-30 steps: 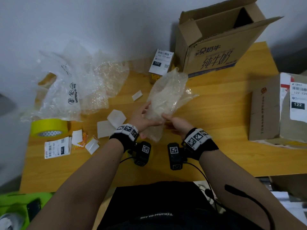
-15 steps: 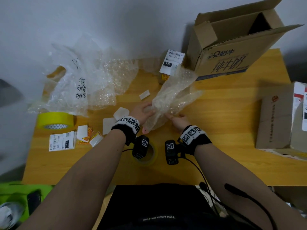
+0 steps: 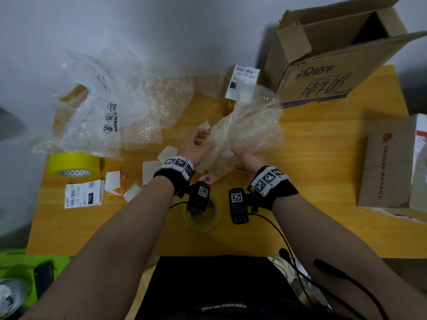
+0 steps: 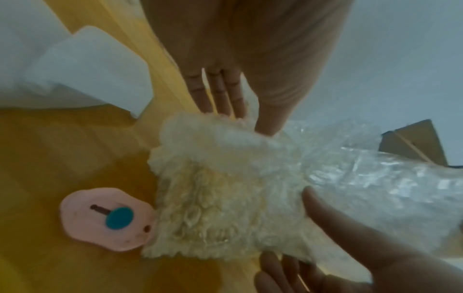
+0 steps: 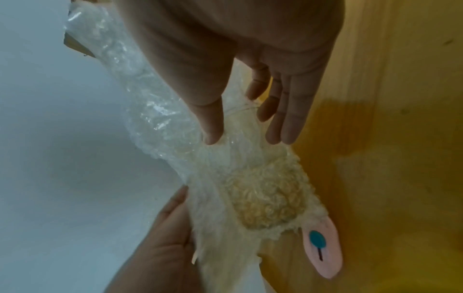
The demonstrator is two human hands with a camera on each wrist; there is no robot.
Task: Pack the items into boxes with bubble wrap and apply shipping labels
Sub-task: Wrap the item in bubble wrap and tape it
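Held just above the counter (image 3: 323,146) in both grips: one plush toy (image 4: 213,188), cream and curly, only partly sleeved in bubble wrap (image 3: 249,125), with the pink face (image 4: 105,218) and fleecy end poking out bare. Left hand (image 3: 196,146) pinching the toy's edge between thumb and nearly straight fingers. Right hand (image 3: 247,158) clamped on the wrapped part, thumb on top and fingers underneath. Likely trouble from here: sliding of the toy out of the open end, for want of any tape on the sleeve. Springing open of the wrap on freeing either hand to fetch tape, with nothing else pinning it. Possibly a knock to the small labelled box (image 3: 231,105) at the back from the flaring far end of the wrap, very close to it in the head view. Perhaps also a mix-up of labels, all alike at a glance. Counted: three boxes, namely that small one, a large open carton (image 3: 323,88) and a closed box (image 3: 388,169) at the right. Two tape rolls, one yellow (image 3: 74,165) and one clear (image 3: 203,218) below the wrists. Three shipping labels, one loose (image 3: 83,196), one on the small box (image 3: 245,82), one on the closed box (image 3: 421,139). One heap of spare wrap (image 3: 115,112), several white paper scraps, count uncertain, and a few orange stickers (image 3: 117,188).
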